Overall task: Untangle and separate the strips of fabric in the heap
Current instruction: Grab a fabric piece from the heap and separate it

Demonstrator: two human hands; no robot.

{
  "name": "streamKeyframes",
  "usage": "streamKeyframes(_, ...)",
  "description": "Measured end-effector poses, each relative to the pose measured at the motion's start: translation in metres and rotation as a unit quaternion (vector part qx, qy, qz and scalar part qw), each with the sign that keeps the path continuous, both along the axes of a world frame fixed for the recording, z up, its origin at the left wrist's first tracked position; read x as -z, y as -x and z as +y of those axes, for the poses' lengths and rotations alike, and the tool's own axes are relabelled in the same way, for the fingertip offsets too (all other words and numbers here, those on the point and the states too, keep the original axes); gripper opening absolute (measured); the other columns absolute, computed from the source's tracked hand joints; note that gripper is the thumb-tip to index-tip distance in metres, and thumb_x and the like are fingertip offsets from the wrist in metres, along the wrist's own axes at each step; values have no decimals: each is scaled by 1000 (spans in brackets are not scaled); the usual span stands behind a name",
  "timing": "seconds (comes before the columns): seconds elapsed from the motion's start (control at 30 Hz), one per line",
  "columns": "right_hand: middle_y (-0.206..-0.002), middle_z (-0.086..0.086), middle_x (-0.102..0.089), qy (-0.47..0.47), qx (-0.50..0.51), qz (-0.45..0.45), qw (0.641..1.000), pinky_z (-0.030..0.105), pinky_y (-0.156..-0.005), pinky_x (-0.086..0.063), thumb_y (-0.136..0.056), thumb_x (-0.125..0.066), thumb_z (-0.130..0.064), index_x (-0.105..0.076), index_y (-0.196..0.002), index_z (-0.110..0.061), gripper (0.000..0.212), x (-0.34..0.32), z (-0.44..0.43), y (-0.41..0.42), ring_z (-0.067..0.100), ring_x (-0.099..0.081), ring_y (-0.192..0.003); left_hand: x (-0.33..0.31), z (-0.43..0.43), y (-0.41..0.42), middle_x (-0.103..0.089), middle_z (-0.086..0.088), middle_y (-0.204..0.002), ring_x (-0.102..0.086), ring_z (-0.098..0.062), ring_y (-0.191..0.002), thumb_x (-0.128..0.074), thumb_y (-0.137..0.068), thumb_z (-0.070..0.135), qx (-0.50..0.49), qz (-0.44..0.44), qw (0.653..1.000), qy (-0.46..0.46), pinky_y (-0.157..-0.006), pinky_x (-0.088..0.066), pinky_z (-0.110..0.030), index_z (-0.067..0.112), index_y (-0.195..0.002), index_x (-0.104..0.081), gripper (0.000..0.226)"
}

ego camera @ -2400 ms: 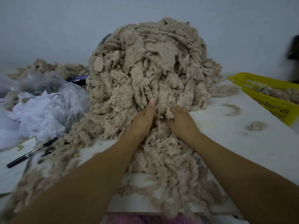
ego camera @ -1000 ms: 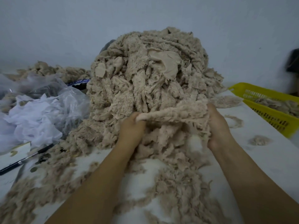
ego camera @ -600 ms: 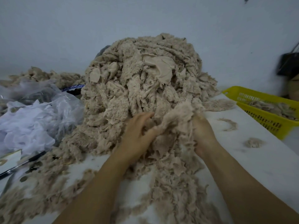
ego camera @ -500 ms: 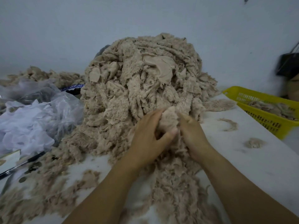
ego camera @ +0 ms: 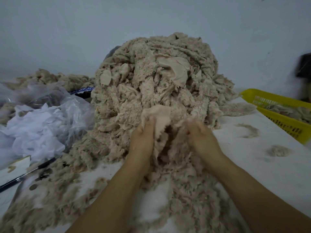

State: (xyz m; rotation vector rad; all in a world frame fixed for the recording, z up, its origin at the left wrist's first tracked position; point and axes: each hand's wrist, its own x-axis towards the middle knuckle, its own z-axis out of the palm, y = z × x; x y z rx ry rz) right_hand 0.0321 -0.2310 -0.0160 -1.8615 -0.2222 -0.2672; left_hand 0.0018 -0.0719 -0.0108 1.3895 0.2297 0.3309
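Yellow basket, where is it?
In the head view, the yellow basket sits at the far right, just past the right edge of the fabric heap.

Dim, flat, cool light; faint shadows in folds of tall beige fleecy fabric heap (ego camera: 151, 91). Black object (ego camera: 305, 65) at rt edge motion-smeared; bottom foreground soft, edges bowed.

Plain wall, white worktop, dim even light.
Beyond your right grip (ego camera: 202, 138) a plain pale grey wall (ego camera: 117, 31) fills the far side; the white worktop (ego camera: 244, 145) runs beneath it and out to its right, where a dark blurred shape (ego camera: 304, 64) shows before the wall.
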Motion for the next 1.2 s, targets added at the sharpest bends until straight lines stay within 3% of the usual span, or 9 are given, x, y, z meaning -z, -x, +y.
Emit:
streamKeyframes(0.1,-45,-9,-35,-155,41,45,986,25,-46,-24,-102,-41,-42,-47,-51,-29,54,-9,-25,-5,10,-27,-39,-7,13,-2,-71,-2,-66,-68,-17,-55,-59,-97,42,1,5,986,169,-58,-55,-30,19,-78,-75,34)
streamKeyframes(0.2,-54,-3,-55,-54,6,61,997,22,-49,-39,-98,-40,-57,-59,-48,-21,64,-6,-24,-2,11,-48,-46,-11,13,-2,-57,-1,-58,-56,-15,-45,-45,-104,39,107,-29,951,289,-46,-50,-25,15,-74,-75,49)
streamKeyframes(0.4,-117,-42,-41,175,-157,-94,967,-2,-82,-35,-80,-55,-69,-48,-124,-48,49,3,17,14,-23,-43,-107,-15,11,0,-70,-9,-86,-70,-18,-73,-47,-98,40,217,-51,879,422,-69,-60,-31,3,-83,-79,51)
streamKeyframes(0.6,-62,-14,-50,150,-135,-83,976,16,-50,-28,-97,-53,-25,-53,-77,-33,22,-1,4,13,3,-41,-53,-17,18,-1,-64,-4,-77,-58,-8,-56,-48,-95,25,221,-98,845,477,-55,-54,-23,5,-92,-74,33)
streamKeyframes(0.7,-77,-2,-47,131,-68,-86,985,22,-59,-31,-95,-53,-22,-49,-75,-20,20,-7,0,11,11,-42,-72,-16,15,-10,-48,-2,-69,-37,-4,-40,-45,-94,10,148,-69,947,277,-39,-34,-15,7,-103,-61,18)
streamKeyframes(0.77,-85,0,-56,89,-72,-69,991,15,-57,-37,-97,-55,-23,-55,-79,-23,18,-10,2,12,10,-49,-74,-14,8,-7,-56,1,-69,-53,-1,-43,-45,-103,18,75,-49,994,-60,-42,-37,-8,26,-108,-68,24)
streamKeyframes(0.87,-88,-8,-64,66,-97,-41,992,14,-57,-42,-99,-52,-21,-61,-90,-27,15,-13,2,13,5,-57,-72,-6,-4,5,-70,24,-83,-64,10,-75,-64,-91,50,171,-125,920,-330,-62,-47,-8,43,-92,-68,8)
streamKeyframes(1.07,-77,-25,-56,130,-172,-73,974,11,-58,-37,-98,-56,-30,-54,-84,-36,16,-11,2,14,-5,-49,-65,-13,12,6,-66,-1,-62,-60,-11,-50,-63,-94,14,142,16,989,-33,-45,-45,-22,19,-68,-72,27)
streamKeyframes(1.2,-63,-13,-49,164,-133,-81,974,17,-48,-31,-99,-51,-19,-54,-86,-34,20,-8,-3,11,1,-42,-52,-18,23,-1,-77,-10,-92,-74,-22,-89,-55,-91,21,178,-76,941,278,-69,-60,-31,13,-79,-81,30)
